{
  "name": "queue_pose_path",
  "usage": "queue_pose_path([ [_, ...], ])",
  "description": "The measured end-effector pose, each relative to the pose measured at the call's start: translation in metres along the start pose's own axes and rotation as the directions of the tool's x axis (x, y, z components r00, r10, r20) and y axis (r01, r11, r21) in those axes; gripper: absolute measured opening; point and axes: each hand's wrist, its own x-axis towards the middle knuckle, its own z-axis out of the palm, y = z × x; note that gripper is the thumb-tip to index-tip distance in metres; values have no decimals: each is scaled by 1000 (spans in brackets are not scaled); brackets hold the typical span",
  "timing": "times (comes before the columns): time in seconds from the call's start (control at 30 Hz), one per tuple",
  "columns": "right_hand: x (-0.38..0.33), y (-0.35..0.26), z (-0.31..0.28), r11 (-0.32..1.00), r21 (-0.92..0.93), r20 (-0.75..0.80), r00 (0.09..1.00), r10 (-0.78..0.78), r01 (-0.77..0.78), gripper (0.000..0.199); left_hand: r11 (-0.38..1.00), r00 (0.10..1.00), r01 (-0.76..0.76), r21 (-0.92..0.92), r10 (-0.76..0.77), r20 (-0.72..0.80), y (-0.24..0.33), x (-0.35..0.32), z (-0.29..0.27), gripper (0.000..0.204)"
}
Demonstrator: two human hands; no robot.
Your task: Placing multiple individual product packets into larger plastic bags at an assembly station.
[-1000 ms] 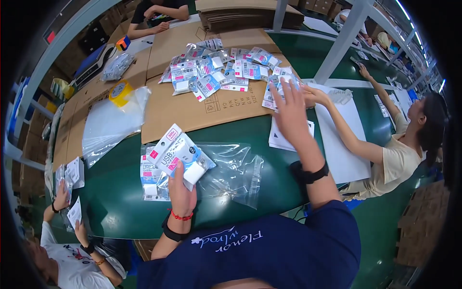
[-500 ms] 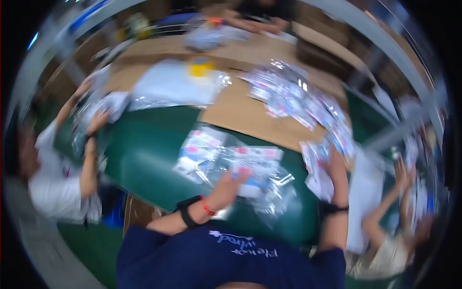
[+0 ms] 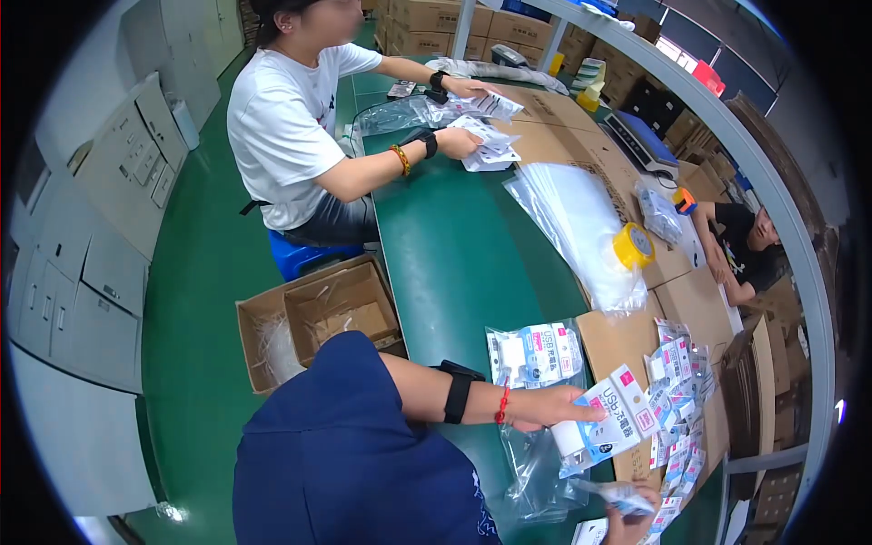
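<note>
My left hand [image 3: 549, 408] is closed on a charger pack [image 3: 619, 413], a clear pouch with a printed white, blue and pink card and a white charger inside. My right hand [image 3: 633, 520], low at the right, is closed on another small pack [image 3: 619, 495], which is blurred and partly cut by the fingers. Beyond my left wrist, more charger packs [image 3: 549, 352] lie on the green tabletop in clear plastic. Under my left hand spreads a crumpled clear bag [image 3: 536, 477]. A pile of similar packs [image 3: 677, 400] covers cardboard to the right.
Clear flat bags [image 3: 568, 222] lie further along the table, with a yellow tape roll [image 3: 633, 245] on them. An open carton [image 3: 341, 304] stands left beside a blue stool [image 3: 304, 259]. A co-worker [image 3: 291, 127] handles white cards; another person [image 3: 749, 241] leans at the right.
The view has swung left. My left hand has picked up a charger pack and moved right with it; my right hand now grips a small pack near the lower edge.
</note>
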Motion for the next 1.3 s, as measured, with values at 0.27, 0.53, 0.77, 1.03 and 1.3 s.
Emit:
queue_pose_path([
  [0.27,-3,-37,33,941,338,217,975,-44,-33,35,833,825,545,-99,-511,243,-21,-8,8,38],
  [0.53,-26,-35,81,311,897,130,860,494,-314,68,984,980,173,33,-175,96,-21,-14,11,39],
  [0.77,-42,-6,90,234,950,119,932,344,-208,67,921,992,111,373,-127,20,-43,-17,18,42],
  [1.03,-26,-22,104,396,910,15,965,262,-122,78,765,988,133,630,-153,-23,-34,-18,24,41],
  [1.3,-29,-4,108,383,920,-16,966,259,-87,72,666,989,98,739,-146,0,-40,-8,20,31],
])
